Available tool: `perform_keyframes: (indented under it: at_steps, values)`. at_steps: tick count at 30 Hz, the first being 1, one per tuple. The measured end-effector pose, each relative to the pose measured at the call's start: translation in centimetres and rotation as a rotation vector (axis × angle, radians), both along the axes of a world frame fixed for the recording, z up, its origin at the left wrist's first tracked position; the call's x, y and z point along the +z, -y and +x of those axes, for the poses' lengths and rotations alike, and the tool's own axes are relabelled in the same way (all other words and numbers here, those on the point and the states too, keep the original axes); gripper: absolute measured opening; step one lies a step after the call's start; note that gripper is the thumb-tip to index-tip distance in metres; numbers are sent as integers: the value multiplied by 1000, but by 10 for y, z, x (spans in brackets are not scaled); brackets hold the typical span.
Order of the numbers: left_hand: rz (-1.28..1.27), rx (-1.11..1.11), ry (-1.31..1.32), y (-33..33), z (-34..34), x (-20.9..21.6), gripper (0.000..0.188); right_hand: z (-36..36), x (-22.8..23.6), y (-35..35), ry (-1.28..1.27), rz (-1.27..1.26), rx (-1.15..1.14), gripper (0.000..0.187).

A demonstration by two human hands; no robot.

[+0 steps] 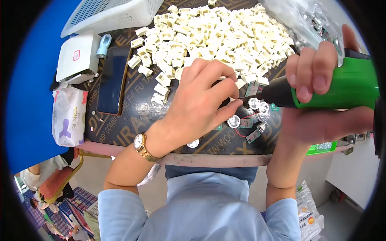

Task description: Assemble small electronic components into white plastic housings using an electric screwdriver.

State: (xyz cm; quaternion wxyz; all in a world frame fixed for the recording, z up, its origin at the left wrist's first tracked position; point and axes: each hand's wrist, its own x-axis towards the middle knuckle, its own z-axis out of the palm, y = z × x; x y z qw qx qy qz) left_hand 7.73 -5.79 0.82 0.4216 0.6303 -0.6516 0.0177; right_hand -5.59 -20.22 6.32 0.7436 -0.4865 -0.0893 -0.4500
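Observation:
My right hand (317,76) is wrapped round a green and black power screwdriver (350,86), its dark nose pointing left. The driver's tip reaches the fingertips of my left hand (205,94), which are pinched together. Whatever they grip is mostly hidden; only something dark shows between the fingers. Just below the tip lie small round silver reflectors (233,121) and little green circuit boards (253,136) with red wires. Beyond both hands spreads a big heap of cream plastic housings (225,36).
A dark phone (111,80), a light blue mini flashlight (104,45), a white box (76,56) and a tissue pack (69,116) line the left side. A white basket (112,16) stands far left, a clear plastic bag (305,24) far right. A green tray (321,148) sits at the near right edge.

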Motion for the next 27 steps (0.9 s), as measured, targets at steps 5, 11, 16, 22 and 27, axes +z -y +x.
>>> perform_keyframes:
  at_steps: [5, 11, 16, 22, 27]
  values:
    - [235, -149, -849, -3, 4, 19, 40, -15, 2, 12, -22, -7, -10, 111]
    - [293, -330, -1681, -6, 18, 14, 54, -11, 1, 7, -31, -18, -2, 110]
    - [291, -377, -1930, -6, 21, 8, 51, -8, 3, 2, -40, -40, 6, 109]
    - [282, -371, -1987, -5, 21, 4, 50, -10, 4, 2, -51, -67, 11, 108]
    - [244, -343, -1985, -5, 20, 1, 47, -8, 4, 2, -62, -87, 15, 108]
